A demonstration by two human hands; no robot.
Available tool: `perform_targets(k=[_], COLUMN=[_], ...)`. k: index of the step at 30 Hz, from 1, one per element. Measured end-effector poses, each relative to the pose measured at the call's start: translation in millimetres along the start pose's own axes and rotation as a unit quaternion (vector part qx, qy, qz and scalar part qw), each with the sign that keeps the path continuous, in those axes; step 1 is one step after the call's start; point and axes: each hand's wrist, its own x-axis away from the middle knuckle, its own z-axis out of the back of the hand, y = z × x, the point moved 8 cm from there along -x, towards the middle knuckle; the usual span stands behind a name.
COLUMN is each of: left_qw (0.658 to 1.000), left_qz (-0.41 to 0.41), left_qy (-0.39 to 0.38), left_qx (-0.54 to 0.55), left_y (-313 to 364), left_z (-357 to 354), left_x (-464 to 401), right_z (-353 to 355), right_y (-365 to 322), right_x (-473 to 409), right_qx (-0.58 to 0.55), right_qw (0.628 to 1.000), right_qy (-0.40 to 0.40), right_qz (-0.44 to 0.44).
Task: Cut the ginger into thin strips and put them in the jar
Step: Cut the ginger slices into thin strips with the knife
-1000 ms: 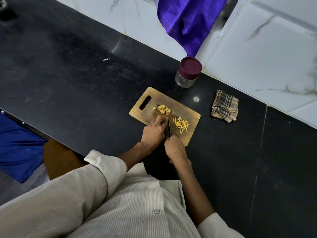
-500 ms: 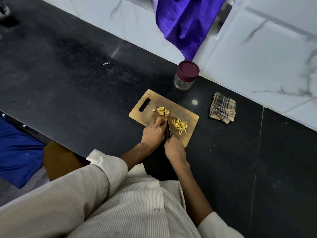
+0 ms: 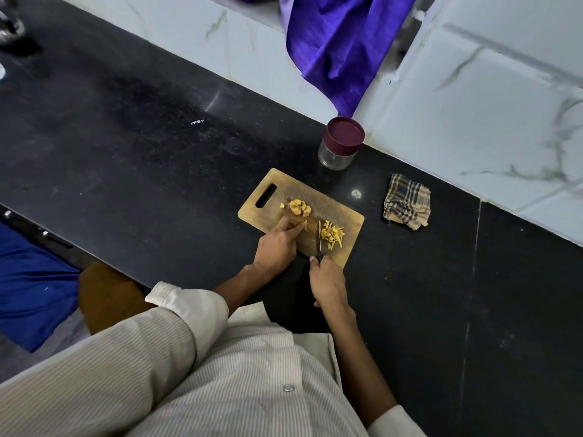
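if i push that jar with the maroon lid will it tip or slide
The jar looks short and squat with a flat base, so it would probably slide on the glossy black counter. It looks empty, so likely light. Its clear body may be breakable glass.

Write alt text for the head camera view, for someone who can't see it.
A person's right hand holds a knife over a wooden cutting board, while the left hand pins ginger beside the blade. Cut strips and slices lie on the board; a lidded jar stands behind it.

Bare counter point(image 3: 132, 159) left of board point(image 3: 344, 244); jar point(image 3: 339, 145), perhaps cloth point(image 3: 407, 201), crowd right.
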Motion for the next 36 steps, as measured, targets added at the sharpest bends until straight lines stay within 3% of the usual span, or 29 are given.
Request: perform_targets(k=[5, 18, 36], left_qw=[0.999, 1.000, 0.995], left_qz=[0.003, -0.003, 0.018], left_qy=[0.022, 0.020, -0.030], left_qx=[0.042, -0.015, -0.089], left_y=[-4.0, 3.8, 11.1], left_z=[2.1, 1.2, -3.1], left_x=[1.9, 3.0, 0.2], right_z=[-4.8, -8.8, -20.8], right_y=[-10.7, -15.4, -9.3], right_x=[2.1, -4.8, -15.0], right_qx=[0.017, 0.020, 0.032], right_qw=[0.999, 0.998, 0.999], right_qy=[-0.012, -0.023, -0.036], right_qz=[0.025, 0.052, 0.025])
